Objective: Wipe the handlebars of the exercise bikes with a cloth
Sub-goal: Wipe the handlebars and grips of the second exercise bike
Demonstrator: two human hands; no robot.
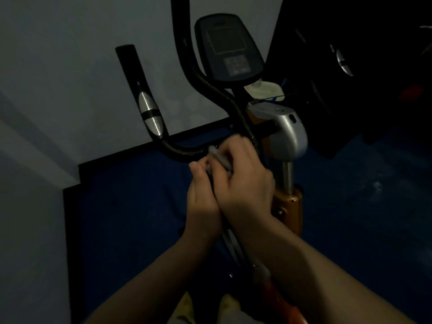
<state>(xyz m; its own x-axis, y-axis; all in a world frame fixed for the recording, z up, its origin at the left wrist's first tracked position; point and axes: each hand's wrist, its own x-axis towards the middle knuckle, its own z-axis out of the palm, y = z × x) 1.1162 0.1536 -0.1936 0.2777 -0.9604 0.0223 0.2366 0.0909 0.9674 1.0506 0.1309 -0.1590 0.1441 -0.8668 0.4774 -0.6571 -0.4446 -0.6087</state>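
A black handlebar (177,152) curves from the bike's stem out to the left and up, with a silver pulse sensor (150,114) on its upright end. A second black bar (198,73) rises in the middle. My left hand (203,197) and my right hand (243,181) are pressed together just below the bend of the handlebar. Between them sits a bunched grey cloth (218,157), touching the bar near the stem. Most of the cloth is hidden by my fingers.
The bike's dark console (228,47) stands above, with a silver stem cover (286,129) and an orange frame post (288,206) to the right. A white wall lies left, blue floor below. A dark machine (350,66) with another sensor grip stands at the right.
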